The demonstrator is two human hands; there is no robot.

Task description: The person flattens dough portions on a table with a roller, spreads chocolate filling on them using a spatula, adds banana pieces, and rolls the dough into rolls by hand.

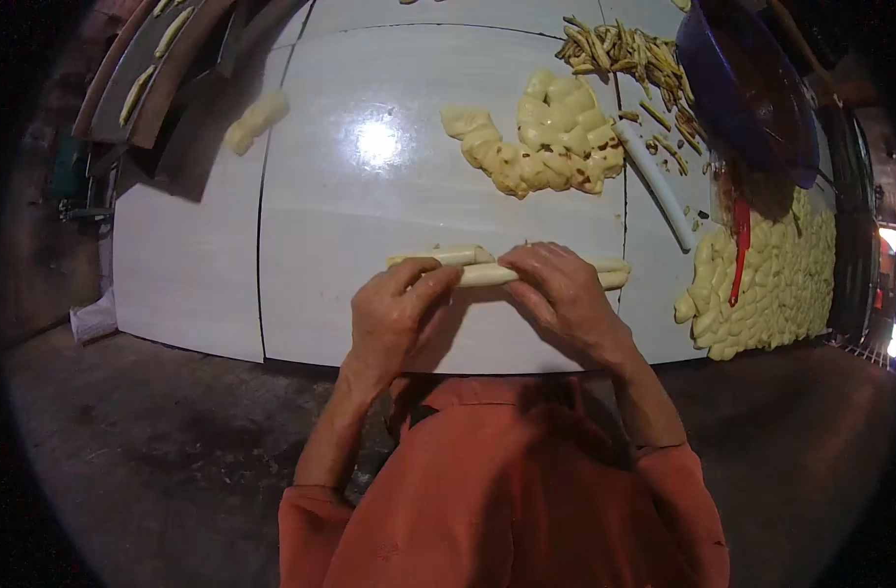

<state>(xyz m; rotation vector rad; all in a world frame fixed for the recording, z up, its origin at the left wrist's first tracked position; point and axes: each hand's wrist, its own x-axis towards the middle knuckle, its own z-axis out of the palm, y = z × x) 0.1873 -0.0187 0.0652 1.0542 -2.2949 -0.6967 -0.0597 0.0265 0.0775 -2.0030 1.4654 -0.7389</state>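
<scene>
Two long pale dough rolls lie side by side near the table's front edge. On the nearer dough roll, my left hand has its fingers bent and thumb pressed at the left part. My right hand curls over the same rolls farther right, its thumb on the near side. The farther dough roll shows behind my left fingers, and both right-hand ends stick out past my right hand. Part of the rolls is hidden under my fingers. Beyond them lies flattened, lumpy dough dotted with brown bits.
A white rolling pin lies right of the dough. Behind it are a pile of brownish strips and a purple basin. Dough lumps with a red-handled tool cover the right corner. Trays with dough rolls stand far left.
</scene>
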